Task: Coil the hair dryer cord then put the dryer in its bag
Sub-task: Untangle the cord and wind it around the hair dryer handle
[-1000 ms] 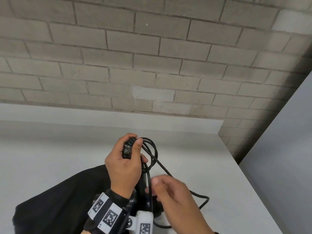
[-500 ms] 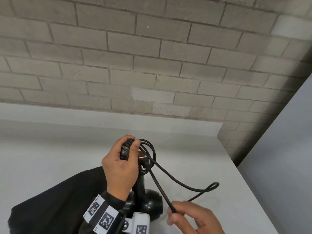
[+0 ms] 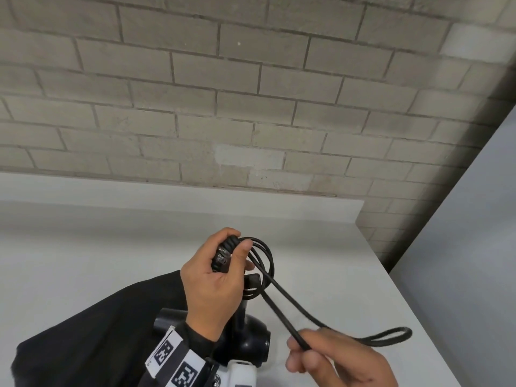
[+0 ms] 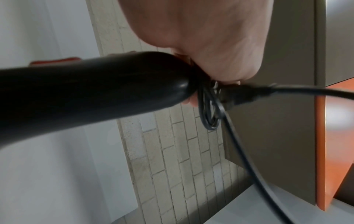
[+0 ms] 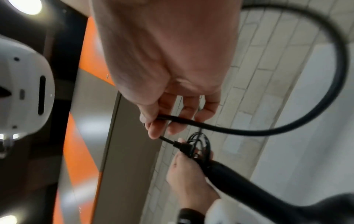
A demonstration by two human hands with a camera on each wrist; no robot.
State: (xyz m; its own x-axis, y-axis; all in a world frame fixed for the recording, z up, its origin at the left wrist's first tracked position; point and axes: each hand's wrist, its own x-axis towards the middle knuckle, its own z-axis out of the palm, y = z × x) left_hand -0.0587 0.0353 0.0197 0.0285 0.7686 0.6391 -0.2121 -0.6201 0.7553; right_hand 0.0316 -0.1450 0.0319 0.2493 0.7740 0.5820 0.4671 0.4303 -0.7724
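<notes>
My left hand (image 3: 217, 277) grips the end of the black hair dryer's handle (image 4: 91, 94) together with several small coils of its cord (image 3: 265, 263). The dryer body (image 3: 251, 342) hangs below that hand, just above the table. My right hand (image 3: 329, 356) pinches the black cord (image 5: 191, 122) lower right; a doubled length runs taut from the coils to it and ends in a loop (image 3: 391, 335) past the fingers. The plug (image 5: 184, 147) sits by the left fingers. The black bag (image 3: 92, 331) lies flat at the lower left, under my left forearm.
A white table (image 3: 111, 247) meets a grey brick wall (image 3: 223, 107) at the back. Its right edge (image 3: 405, 297) drops off beside a grey panel (image 3: 474, 247). Bare tabletop lies to the left and behind the hands.
My right hand has drawn the cord out to the lower right, stretching a doubled length away from the coils. The left hand keeps its grip and has barely moved.
</notes>
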